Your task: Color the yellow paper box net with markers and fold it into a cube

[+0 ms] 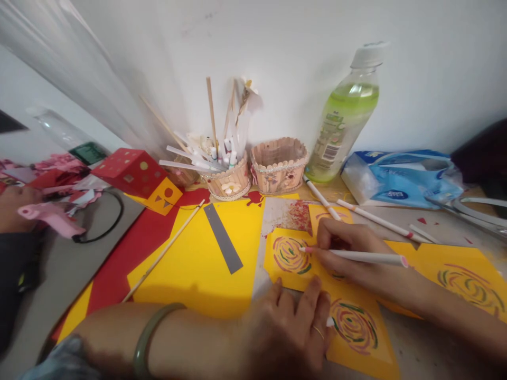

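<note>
My right hand [348, 253] grips a pink felt-tip pen [368, 257]. Its tip rests on a ring of curved pink, orange and green strokes on a yellow card cutout [279, 272]. Curled fingers of my left hand [293, 327] press the lower edge of this cutout. A small white end [330, 321] pokes out beside the ringed finger; the rest of it is hidden. Below the right hand, another panel of yellow card [380, 361] carries a similar swirl. A further swirl marks the yellow card at the right, partly under my right forearm.
Behind stand a basket of pens and sticks [229, 182], a second basket [279, 171], a green drink bottle [344, 121] and a tissue pack [407, 179]. Scissors [475, 214] lie right. Leftward are a grey strip [224, 240], red box [130, 177], pink glue gun [53, 219] and another person's hand [16, 208].
</note>
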A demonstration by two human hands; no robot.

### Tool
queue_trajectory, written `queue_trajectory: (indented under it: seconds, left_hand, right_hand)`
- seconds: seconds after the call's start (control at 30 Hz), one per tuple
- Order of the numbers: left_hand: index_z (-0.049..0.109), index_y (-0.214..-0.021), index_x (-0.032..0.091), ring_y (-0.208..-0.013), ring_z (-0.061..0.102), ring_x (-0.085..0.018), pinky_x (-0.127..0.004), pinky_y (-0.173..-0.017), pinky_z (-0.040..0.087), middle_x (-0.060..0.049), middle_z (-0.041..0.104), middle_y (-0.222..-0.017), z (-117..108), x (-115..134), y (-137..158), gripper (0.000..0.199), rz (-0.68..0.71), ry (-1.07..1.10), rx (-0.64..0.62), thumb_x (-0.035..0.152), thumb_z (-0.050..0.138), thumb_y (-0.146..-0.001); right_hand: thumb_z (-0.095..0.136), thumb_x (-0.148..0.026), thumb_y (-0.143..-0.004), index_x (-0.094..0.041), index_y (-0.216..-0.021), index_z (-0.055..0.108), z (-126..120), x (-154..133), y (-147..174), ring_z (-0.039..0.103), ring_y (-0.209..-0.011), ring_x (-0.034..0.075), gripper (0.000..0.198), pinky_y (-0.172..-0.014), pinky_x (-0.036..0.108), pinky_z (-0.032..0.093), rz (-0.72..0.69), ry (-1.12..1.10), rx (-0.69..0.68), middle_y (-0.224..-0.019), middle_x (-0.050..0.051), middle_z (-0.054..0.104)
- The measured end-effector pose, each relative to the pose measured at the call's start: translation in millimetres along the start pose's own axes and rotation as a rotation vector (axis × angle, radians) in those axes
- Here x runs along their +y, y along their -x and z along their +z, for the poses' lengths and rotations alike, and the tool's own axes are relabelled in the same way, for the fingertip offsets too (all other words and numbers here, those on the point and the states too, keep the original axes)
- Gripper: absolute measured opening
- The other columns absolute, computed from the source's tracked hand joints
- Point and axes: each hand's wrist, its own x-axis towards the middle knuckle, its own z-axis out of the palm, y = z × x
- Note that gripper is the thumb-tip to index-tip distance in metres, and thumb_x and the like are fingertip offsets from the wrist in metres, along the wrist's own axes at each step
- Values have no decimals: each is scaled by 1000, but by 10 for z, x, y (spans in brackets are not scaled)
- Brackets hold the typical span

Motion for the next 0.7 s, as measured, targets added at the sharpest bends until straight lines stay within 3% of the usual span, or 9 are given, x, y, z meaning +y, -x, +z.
queue_trajectory:
  seconds: [0.3, 0.53, 0.7]
  left_hand:
    - [67, -96, 11, -51, 61, -17, -38, -52, 56, -10, 67, -103, 4, -4, 4, 31, 6, -8, -6, 27, 42, -88]
    - [67, -95, 10, -50, 61, -17, -38, -51, 56, -10, 67, -103, 3, -10, -2, 30, 15, -8, 9, 27, 44, -87]
    - [67, -94, 10, -50, 61, -17, -38, -51, 55, -11, 68, -101, 16, -2, 5, 31, 3, -3, 21, 26, 41, -88]
  right_hand:
    - [51, -25, -80, -21, -61, 38, 6, -57, 61, 39, -50, 10, 23, -44, 23, 30, 5, -14, -40, -56, -4, 44]
    - [55, -29, -78, -21, -59, 38, -24, -17, 68, 33, -49, 9, 27, -41, 22, 27, 49, -68, 85, -54, -5, 39]
    - [54, -28, -79, -21, -59, 37, -39, -9, 114, 34, -51, 10, 26, -42, 22, 28, 43, -82, 57, -56, -5, 39]
